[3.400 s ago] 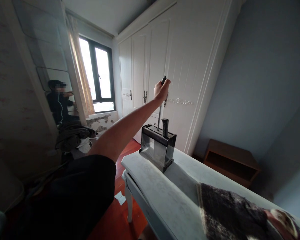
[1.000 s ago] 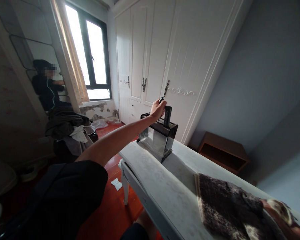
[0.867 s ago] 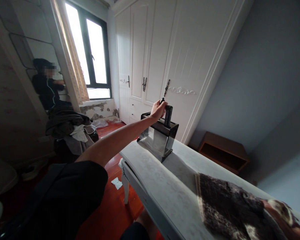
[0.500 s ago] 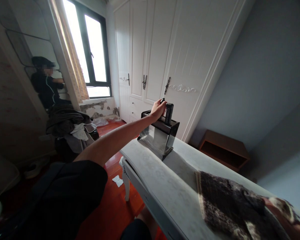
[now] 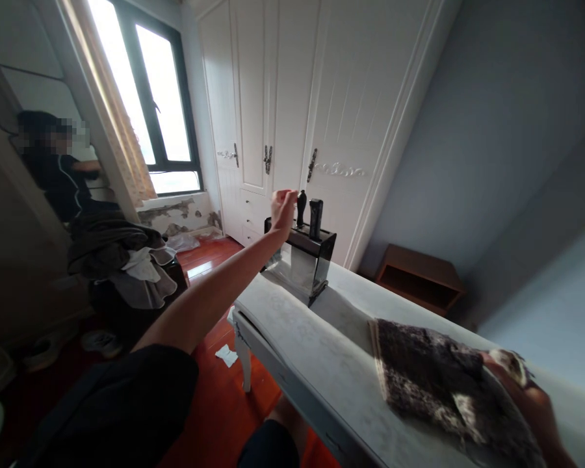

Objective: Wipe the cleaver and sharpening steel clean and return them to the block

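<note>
A transparent knife block [image 5: 308, 263] with a black top stands on the white table. Two black knife handles stick up from it: a rounded one [image 5: 301, 208] and a flatter one [image 5: 315, 220]. My left hand [image 5: 283, 209] is just left of the rounded handle, its fingers loosely bent and not wrapped round it; its fingertips are close to the handle, and contact cannot be made out. At the lower right my right hand [image 5: 526, 393] grips a dark brown patterned towel [image 5: 433, 374] by its right side. The towel lies spread over the table, and the fingers are partly hidden in its folds.
The narrow white table [image 5: 302, 338] runs diagonally. Behind it are a white wardrobe [image 5: 292, 97] and a brown open box shelf [image 5: 419, 273]. Clothes [image 5: 131, 260] are piled at the left. A paper scrap [image 5: 227, 355] lies on the red floor. Another person [image 5: 58, 162] appears at the far left.
My left hand has let go of the rounded knife handle and shifted left of it. The right hand still holds the towel. The view has turned slightly to the right.
</note>
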The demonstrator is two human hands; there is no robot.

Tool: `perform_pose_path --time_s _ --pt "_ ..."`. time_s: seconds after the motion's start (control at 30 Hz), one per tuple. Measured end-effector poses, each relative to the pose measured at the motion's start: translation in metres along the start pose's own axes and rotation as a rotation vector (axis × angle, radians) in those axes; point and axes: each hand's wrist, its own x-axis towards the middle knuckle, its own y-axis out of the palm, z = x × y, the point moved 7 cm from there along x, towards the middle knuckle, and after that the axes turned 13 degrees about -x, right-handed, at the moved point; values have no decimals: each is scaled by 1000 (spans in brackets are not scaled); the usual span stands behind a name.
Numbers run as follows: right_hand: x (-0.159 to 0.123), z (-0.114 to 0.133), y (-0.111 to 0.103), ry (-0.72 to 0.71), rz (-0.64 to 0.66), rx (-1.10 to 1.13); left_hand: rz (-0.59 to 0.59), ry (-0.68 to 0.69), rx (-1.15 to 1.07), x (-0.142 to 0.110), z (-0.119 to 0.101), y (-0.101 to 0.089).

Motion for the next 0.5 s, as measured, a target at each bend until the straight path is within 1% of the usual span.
perform_pose_path --time_s 0.03,0.07,0.1,0.17,0.23,0.3,0.33,0.4,0.43,0.5 --pt "-3 3 -1 82 -7 33 -104 9 -57 -4 -3 -8" --pt "-6 10 1 102 21 54 -213 19 -99 -9 -6 -15" --pt "-8 15 1 113 9 67 -316 48 -125 -18 -11 -22" --pt "-10 21 0 99 -19 124 -413 131 -141 -39 -21 -27" --pt "-10 21 4 90 -11 162 -425 219 -129 -68 -29 -24" --pt "-10 20 7 67 3 207 -406 289 -120 -107 -33 -19" --pt "-11 20 7 43 -3 217 -379 295 -127 -128 -31 -15" --pt "-11 21 7 1 -1 239 -271 258 -104 -174 -21 -4" --pt "-12 22 7 -22 6 252 -187 204 -53 -196 -12 3" --pt "-13 25 7 -63 21 260 45 45 98 -237 14 19"
